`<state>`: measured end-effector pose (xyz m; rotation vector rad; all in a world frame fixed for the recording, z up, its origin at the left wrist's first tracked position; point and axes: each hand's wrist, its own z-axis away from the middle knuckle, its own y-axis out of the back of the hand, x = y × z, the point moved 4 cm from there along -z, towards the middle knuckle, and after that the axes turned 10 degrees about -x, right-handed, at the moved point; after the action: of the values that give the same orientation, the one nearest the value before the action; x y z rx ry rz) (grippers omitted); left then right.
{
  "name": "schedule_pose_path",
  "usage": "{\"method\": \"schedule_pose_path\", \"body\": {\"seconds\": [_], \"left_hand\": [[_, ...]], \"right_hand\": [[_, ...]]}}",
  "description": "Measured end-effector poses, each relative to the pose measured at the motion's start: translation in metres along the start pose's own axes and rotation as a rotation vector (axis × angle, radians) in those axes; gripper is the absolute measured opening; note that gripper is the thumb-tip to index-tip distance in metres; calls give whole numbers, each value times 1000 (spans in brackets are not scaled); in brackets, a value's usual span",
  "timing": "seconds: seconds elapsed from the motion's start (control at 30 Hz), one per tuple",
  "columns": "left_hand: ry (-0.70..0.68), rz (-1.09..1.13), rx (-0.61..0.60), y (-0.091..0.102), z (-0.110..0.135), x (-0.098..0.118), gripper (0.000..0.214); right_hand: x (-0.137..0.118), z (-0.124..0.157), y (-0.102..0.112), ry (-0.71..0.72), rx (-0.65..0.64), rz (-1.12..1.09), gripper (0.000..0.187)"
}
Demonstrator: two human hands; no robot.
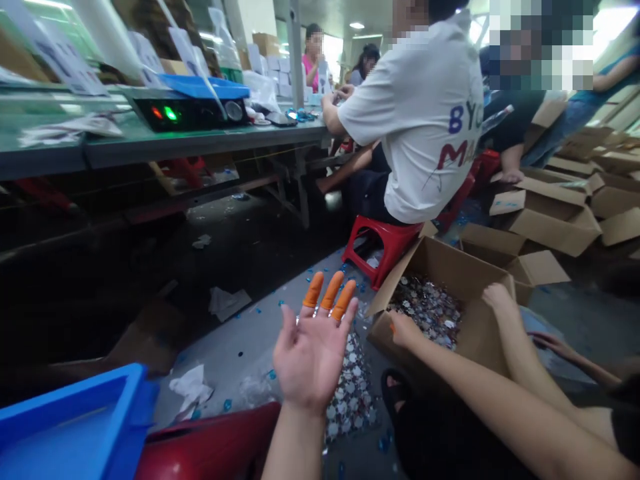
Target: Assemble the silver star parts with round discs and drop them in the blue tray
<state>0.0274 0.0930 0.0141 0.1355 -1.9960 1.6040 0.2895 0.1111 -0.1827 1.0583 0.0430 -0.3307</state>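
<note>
My left hand is raised in the middle of the view, palm up towards me, fingers stretched and apart. Orange finger cots cover its three middle fingers, and it holds nothing. Behind and below it on the floor lies a clear bag of small silvery flower-shaped pieces; I cannot tell its full extent. My right hand does not show. At right, a co-worker's two hands rest at the sides of an open cardboard box holding many small shiny pieces.
A blue tray sits lower left beside a red stool. A long workbench carries a black control box. A person in a white shirt sits ahead on a red stool. Open cartons crowd the right.
</note>
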Motion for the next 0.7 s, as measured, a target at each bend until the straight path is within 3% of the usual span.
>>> {"method": "schedule_pose_path", "body": {"seconds": [0.1,0.23,0.3,0.4,0.53,0.63,0.7], "left_hand": [[96,-269,133,24,-10,-31,50],[361,-676,388,62,-16,-95,41],[475,-755,378,65,-13,-130,39],[576,-939,143,45,-1,-170,43],[882,-1569,-346,19,28,-203,51],[1149,-1875,-659,25,50,-216,58],[1273,-1944,-777,36,59,-221,62]], "right_hand": [[1,0,-3,6,-25,-48,30],[10,-12,2,13,-68,-156,25],[22,-23,12,45,-131,-223,26],[55,-40,30,94,-222,-338,29],[119,-60,40,65,-167,-453,32],[162,-72,24,-1,-111,-471,37],[181,-80,4,-39,-120,-449,36]]}}
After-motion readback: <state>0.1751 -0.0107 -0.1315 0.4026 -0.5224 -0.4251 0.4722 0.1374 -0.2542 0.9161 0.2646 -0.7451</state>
